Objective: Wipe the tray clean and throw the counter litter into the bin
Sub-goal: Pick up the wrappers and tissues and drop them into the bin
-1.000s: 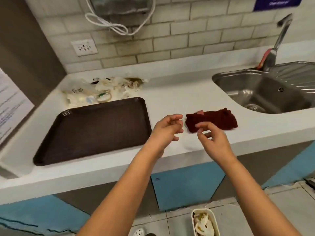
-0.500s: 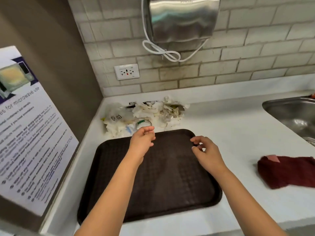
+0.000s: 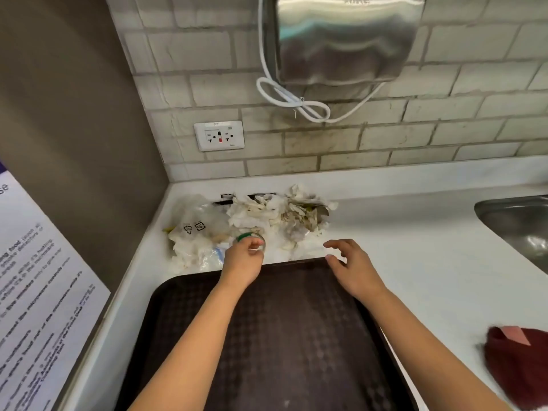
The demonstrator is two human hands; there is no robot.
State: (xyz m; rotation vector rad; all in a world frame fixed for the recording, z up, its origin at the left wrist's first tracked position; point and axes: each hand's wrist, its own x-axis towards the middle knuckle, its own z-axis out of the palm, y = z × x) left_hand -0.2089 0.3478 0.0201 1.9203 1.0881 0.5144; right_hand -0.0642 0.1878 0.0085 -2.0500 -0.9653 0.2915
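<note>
A dark brown tray (image 3: 281,336) lies on the white counter (image 3: 415,262) in front of me. Behind its far edge sits a heap of litter (image 3: 252,215): crumpled tissues, clear plastic wrappers and a small round lid with a green rim (image 3: 252,237). My left hand (image 3: 241,259) reaches over the tray's far edge and its curled fingertips touch the green-rimmed lid. Hovering just past the tray's far edge to the right of the litter, my right hand (image 3: 350,265) has spread, relaxed fingers and holds nothing. A dark red cloth (image 3: 522,363) lies at the right.
A steel hand dryer (image 3: 341,37) with a looped white cable hangs on the tiled wall above the litter. A wall socket (image 3: 219,135) is to its left. The steel sink (image 3: 516,223) is at the right. A printed notice (image 3: 38,292) hangs on the left wall.
Both hands moved from beside the red cloth leftward across the tray to the litter heap. The view came closer to the counter corner, and my left hand now reaches the green-rimmed lid.
</note>
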